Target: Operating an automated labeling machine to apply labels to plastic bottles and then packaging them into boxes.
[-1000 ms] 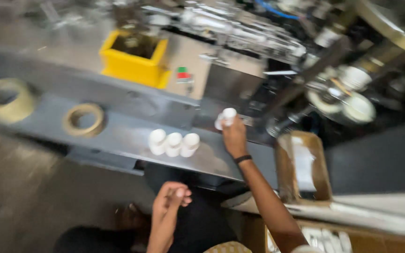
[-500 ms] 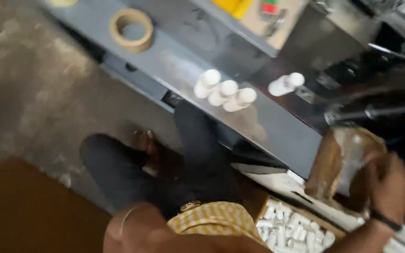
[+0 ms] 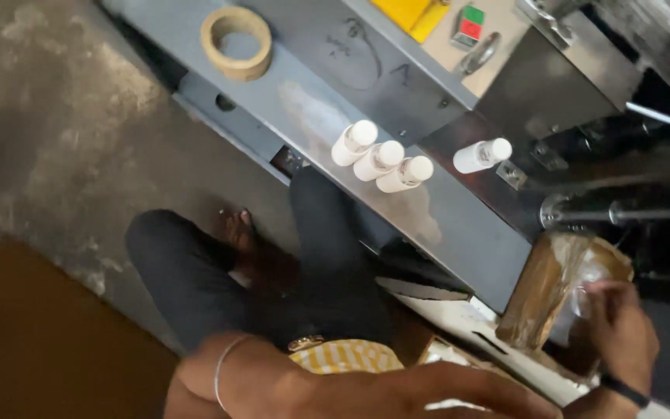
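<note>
My right hand (image 3: pixel 620 335), a dark band on its wrist, is at the lower right. Its fingers rest on the clear plastic lining of an open brown cardboard box (image 3: pixel 540 291). Whether they pinch the plastic is unclear. My left hand (image 3: pixel 443 388) stretches blurred across the bottom edge, a thin bangle at the wrist, over a pale carton; I cannot tell if it holds anything. Three small white bottles (image 3: pixel 381 159) lie side by side on the grey metal ledge (image 3: pixel 474 233). A single white bottle (image 3: pixel 482 155) lies just beyond them.
A roll of tan tape (image 3: pixel 236 43) sits on the ledge to the upper left. A yellow bin (image 3: pixel 412 12) and a red and green switch (image 3: pixel 471 23) are at the top. Dark machine parts fill the upper right. My legs in dark trousers and a bare foot (image 3: pixel 238 233) are on the concrete floor.
A second ago my right hand set down the single bottle on the ledge; it has since dropped to the brown box. My left arm has stretched further right along the bottom edge.
</note>
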